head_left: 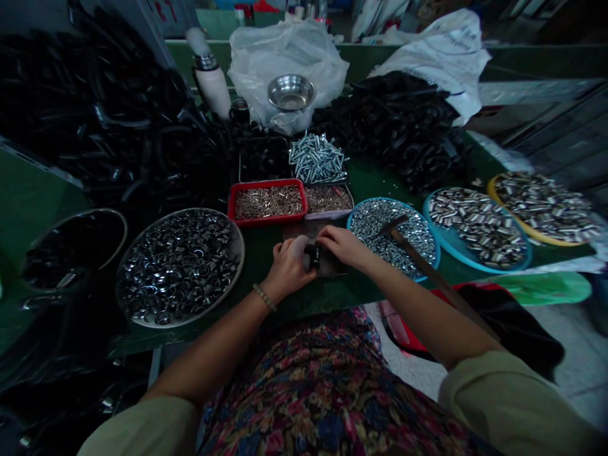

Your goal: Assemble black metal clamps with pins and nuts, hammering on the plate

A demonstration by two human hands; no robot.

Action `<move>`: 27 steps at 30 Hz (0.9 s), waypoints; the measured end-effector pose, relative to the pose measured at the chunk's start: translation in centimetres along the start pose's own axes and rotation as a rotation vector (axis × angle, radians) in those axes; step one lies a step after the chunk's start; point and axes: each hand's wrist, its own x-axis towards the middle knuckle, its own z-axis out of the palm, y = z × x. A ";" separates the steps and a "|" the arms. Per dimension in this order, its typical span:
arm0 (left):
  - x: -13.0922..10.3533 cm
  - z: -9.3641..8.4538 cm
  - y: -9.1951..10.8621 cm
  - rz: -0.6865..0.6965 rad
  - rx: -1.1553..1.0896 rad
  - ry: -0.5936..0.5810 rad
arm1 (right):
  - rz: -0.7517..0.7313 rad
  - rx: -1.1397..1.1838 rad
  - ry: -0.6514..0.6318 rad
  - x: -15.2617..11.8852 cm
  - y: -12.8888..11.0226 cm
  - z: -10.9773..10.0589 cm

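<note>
My left hand [291, 267], with a bead bracelet at the wrist and a pale cover on one finger, is closed round a small black part [313, 254]. The part is over a flat metal plate [332, 265] at the table's near edge. From the right, my right hand [342, 245] touches the part's upper side with its fingers pinched together; whatever is between them is too small to make out. Just beyond both hands are a red tray [231, 204] of small pins and a pale tray [327, 215] of tiny parts.
A round tray of black rings [183, 269] lies left. On the right, a hammer [418, 256] rests across a blue tray of small metal parts [375, 218], beside a tray of metal sleeves [475, 221]. Black parts [403, 126], bolts [317, 158] and a flask [212, 88] stand behind.
</note>
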 end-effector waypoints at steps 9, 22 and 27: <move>0.1 -0.1 0.2 -0.003 -0.013 -0.002 | -0.257 -0.611 0.029 -1.3 -0.7 1.1; 0.1 0.0 0.2 -0.004 -0.020 0.017 | 0.476 -0.672 0.228 -9.8 5.2 -6.3; 0.1 0.1 0.1 -0.015 -0.060 0.033 | 0.133 -0.218 0.100 -7.7 -2.7 -4.0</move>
